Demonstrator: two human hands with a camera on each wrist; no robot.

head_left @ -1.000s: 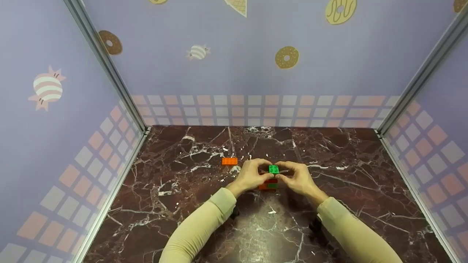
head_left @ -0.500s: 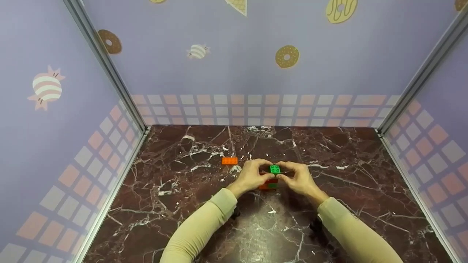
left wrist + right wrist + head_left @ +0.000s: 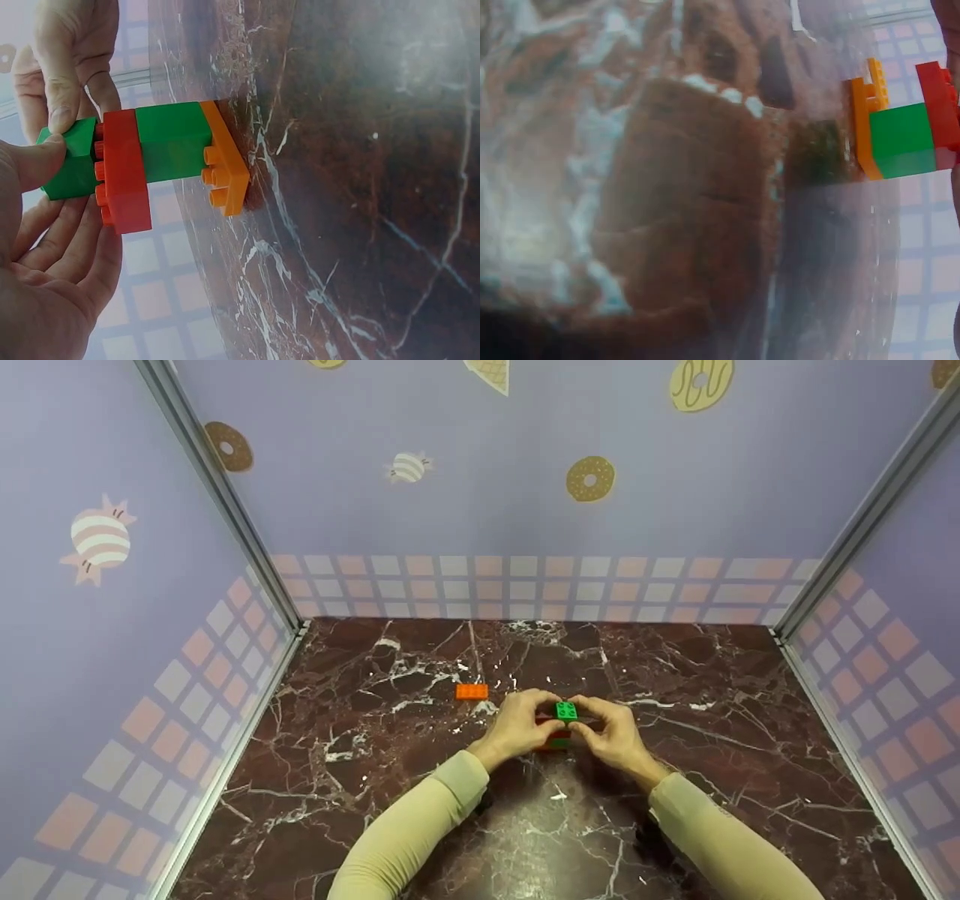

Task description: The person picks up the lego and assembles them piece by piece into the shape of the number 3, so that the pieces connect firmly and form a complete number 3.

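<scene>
In the head view, my left hand (image 3: 517,727) and right hand (image 3: 611,735) pinch a small green building brick (image 3: 566,711) between thumbs and fingers, one from each side. It sits at the top of a stack, over a red brick (image 3: 126,172) whose studs show beside it in the left wrist view. I cannot tell whether it is fully seated. Below the red brick comes another green brick (image 3: 176,142), on a thin orange brick (image 3: 234,180) that lies on the table. The right wrist view shows the lower stack, with only the edge of my hand.
A loose orange brick (image 3: 472,691) lies flat on the dark marbled table (image 3: 390,802), left of and beyond the stack. Patterned purple walls (image 3: 480,510) enclose the table at the back and both sides.
The top green brick has shifted very slightly right, with both hands staying around it. The loose orange brick has not moved.
</scene>
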